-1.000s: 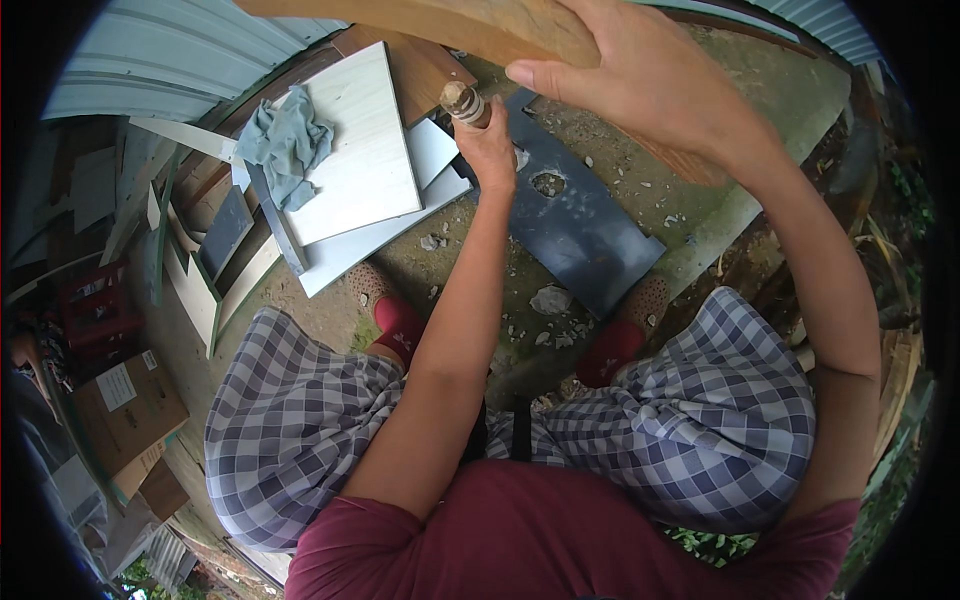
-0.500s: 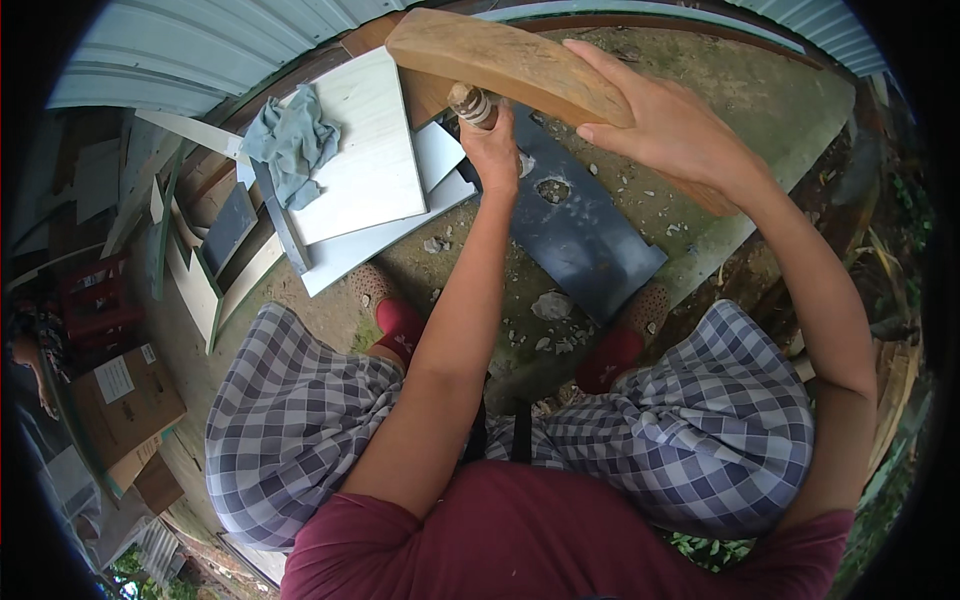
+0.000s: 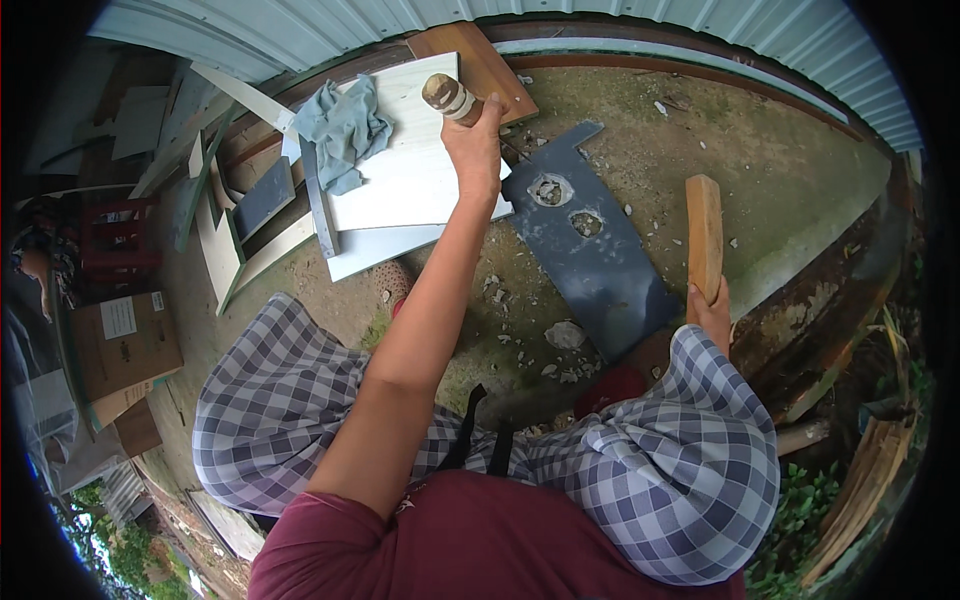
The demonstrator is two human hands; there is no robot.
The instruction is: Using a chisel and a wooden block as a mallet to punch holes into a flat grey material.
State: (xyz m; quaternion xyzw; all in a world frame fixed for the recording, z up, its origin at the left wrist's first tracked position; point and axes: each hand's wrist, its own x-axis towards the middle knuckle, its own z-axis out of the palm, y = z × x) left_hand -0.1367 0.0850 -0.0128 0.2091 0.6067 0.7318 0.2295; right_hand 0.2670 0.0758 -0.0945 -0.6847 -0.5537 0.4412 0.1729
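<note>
My left hand (image 3: 472, 145) is closed around a chisel (image 3: 447, 96) with a worn, banded wooden handle, raised over the white board (image 3: 400, 190). The handle's butt end points up; a thin dark shaft shows in part below the fist, and its tip cannot be made out. Low on the right, my right hand (image 3: 711, 318) grips the lower end of a thick wooden block (image 3: 705, 230), which stands nearly upright. Between my feet and beyond lies a dark grey panel (image 3: 610, 275) with two ragged holes broken through it. Neither tool visibly touches the panel.
A blue-grey cloth (image 3: 343, 130) lies on the stacked white boards. Several board offcuts (image 3: 222, 245) lean at the left, near a cardboard box (image 3: 125, 345) and a red crate (image 3: 118, 240). Rubble (image 3: 565, 335) litters the ground. Behind runs a corrugated metal wall (image 3: 620, 25).
The wooden block has swung from above the chisel down to the right, from lying across to nearly upright. My left hand has moved left with the chisel, off the dark panel.
</note>
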